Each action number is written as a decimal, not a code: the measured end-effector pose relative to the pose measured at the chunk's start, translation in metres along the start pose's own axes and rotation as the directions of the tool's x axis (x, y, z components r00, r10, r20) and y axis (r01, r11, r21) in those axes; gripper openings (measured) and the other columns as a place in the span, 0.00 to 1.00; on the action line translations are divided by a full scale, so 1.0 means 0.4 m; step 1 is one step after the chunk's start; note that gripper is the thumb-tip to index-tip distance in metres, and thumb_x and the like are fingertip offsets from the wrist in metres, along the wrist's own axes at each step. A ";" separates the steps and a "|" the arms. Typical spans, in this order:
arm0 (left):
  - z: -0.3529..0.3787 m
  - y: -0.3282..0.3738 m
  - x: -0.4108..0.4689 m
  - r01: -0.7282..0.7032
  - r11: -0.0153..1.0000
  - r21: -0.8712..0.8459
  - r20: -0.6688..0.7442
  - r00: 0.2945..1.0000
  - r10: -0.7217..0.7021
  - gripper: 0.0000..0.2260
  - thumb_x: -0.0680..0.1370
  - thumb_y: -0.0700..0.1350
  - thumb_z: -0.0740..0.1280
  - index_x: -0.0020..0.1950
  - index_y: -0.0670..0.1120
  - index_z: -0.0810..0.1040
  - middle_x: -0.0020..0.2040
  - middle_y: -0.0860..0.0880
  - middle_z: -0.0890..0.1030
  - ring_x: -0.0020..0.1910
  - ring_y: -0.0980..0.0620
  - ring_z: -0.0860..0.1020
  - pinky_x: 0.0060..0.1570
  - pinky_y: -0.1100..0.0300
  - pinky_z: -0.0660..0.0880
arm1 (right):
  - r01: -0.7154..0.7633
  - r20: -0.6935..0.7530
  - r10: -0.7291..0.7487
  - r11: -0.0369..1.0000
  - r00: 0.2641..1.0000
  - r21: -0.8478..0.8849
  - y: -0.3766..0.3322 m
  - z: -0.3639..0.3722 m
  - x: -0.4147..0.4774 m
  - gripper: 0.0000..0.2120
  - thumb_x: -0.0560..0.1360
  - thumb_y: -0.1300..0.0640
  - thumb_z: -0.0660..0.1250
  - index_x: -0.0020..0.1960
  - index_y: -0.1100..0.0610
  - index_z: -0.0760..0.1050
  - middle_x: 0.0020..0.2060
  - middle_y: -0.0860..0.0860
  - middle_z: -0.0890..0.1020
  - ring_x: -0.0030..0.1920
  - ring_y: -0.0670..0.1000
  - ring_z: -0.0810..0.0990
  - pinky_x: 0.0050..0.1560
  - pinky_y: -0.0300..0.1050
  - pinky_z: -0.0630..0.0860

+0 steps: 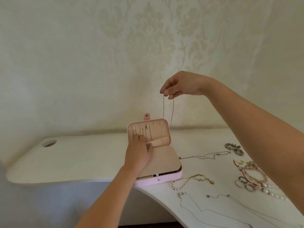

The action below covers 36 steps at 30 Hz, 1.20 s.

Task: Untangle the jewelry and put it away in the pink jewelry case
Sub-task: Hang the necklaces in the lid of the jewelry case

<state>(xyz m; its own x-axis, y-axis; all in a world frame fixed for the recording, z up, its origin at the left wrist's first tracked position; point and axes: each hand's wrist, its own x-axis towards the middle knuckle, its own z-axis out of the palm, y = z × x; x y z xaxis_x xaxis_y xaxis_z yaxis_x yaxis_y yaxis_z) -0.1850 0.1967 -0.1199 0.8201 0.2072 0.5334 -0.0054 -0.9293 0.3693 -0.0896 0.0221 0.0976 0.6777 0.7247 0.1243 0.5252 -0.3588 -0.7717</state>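
I held a chain (164,106) pinched in the right hand (180,84); the left hand (138,153) pressed straight fingers against the pink case (164,180) lid (166,127).

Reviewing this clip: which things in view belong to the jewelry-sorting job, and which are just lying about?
In the job: pink jewelry case; silver chain pinched by right hand; left hand on the case lid; gold necklace; rings; bead bracelet.
Just there: white table; its round hole; patterned wall.
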 end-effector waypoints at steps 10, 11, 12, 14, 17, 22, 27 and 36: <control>0.006 -0.006 0.003 -0.020 0.999 0.025 -0.005 1.000 0.020 0.11 0.78 0.48 0.61 0.51 0.40 0.75 0.51 0.44 0.75 0.60 0.45 0.69 0.52 0.59 0.70 | 0.036 -0.020 -0.036 0.999 0.999 -0.001 -0.026 0.028 0.095 0.08 0.75 0.65 0.69 0.53 0.62 0.81 0.43 0.53 0.82 0.40 0.47 0.80 0.46 0.35 0.79; 0.006 -0.007 0.003 -0.022 0.999 0.023 -0.007 1.000 0.023 0.11 0.78 0.48 0.61 0.51 0.40 0.75 0.50 0.44 0.76 0.60 0.45 0.70 0.52 0.59 0.70 | 0.040 -0.032 -0.040 0.999 0.999 0.004 -0.023 0.029 0.100 0.08 0.74 0.65 0.69 0.53 0.62 0.81 0.43 0.53 0.82 0.40 0.47 0.80 0.46 0.35 0.79; 0.006 -0.007 0.004 -0.024 0.999 0.021 -0.006 1.000 0.024 0.12 0.78 0.48 0.61 0.51 0.40 0.75 0.51 0.44 0.76 0.60 0.45 0.70 0.52 0.59 0.70 | 0.050 -0.053 -0.049 0.999 0.997 0.016 -0.020 0.029 0.105 0.08 0.74 0.66 0.69 0.52 0.61 0.81 0.43 0.54 0.82 0.41 0.48 0.80 0.47 0.36 0.79; 0.006 -0.007 0.004 -0.027 0.999 0.023 -0.001 1.000 0.027 0.12 0.78 0.48 0.61 0.52 0.40 0.75 0.51 0.44 0.76 0.60 0.44 0.70 0.52 0.59 0.70 | 0.081 -0.105 -0.076 0.996 0.992 0.042 -0.016 0.028 0.113 0.07 0.74 0.66 0.69 0.51 0.60 0.81 0.44 0.54 0.83 0.44 0.50 0.80 0.49 0.37 0.79; 0.005 -0.007 0.003 -0.028 0.999 0.026 -0.003 1.000 0.028 0.12 0.78 0.48 0.62 0.52 0.39 0.75 0.52 0.43 0.76 0.61 0.43 0.70 0.53 0.57 0.71 | 0.103 -0.112 -0.097 0.993 0.989 0.055 -0.020 0.022 0.123 0.07 0.74 0.65 0.70 0.50 0.59 0.82 0.44 0.55 0.83 0.47 0.51 0.80 0.51 0.38 0.79; 0.005 -0.005 0.003 -0.045 0.999 0.020 -0.032 0.998 0.046 0.11 0.77 0.46 0.63 0.49 0.38 0.76 0.48 0.42 0.77 0.57 0.42 0.72 0.49 0.55 0.73 | 0.076 -0.075 -0.073 0.997 0.995 0.030 -0.018 0.016 0.130 0.08 0.74 0.65 0.69 0.52 0.60 0.82 0.45 0.54 0.83 0.46 0.49 0.81 0.50 0.37 0.79; 0.005 -0.006 0.002 -0.039 0.999 0.018 -0.029 0.999 0.040 0.11 0.77 0.46 0.64 0.50 0.38 0.76 0.49 0.42 0.76 0.57 0.43 0.72 0.48 0.55 0.73 | 0.048 -0.052 -0.051 0.998 0.997 -0.051 0.017 0.031 0.124 0.10 0.74 0.67 0.69 0.54 0.62 0.81 0.46 0.54 0.84 0.47 0.46 0.83 0.50 0.35 0.79; 0.002 -0.006 0.003 -0.023 1.000 0.001 0.008 1.000 0.023 0.12 0.78 0.47 0.61 0.53 0.40 0.75 0.51 0.43 0.76 0.57 0.45 0.71 0.51 0.57 0.72 | 0.018 -0.149 -0.055 0.972 0.987 -0.236 0.073 0.090 0.118 0.05 0.71 0.64 0.73 0.45 0.56 0.83 0.40 0.51 0.85 0.40 0.43 0.81 0.42 0.29 0.73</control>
<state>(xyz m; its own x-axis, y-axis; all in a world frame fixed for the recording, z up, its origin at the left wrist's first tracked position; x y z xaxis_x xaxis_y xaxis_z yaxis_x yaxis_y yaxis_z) -0.1837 0.1988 -0.1207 0.8243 0.1835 0.5357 -0.0233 -0.9342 0.3559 -0.0609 0.0669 0.0584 0.7171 0.6475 0.2579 0.6441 -0.4742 -0.6002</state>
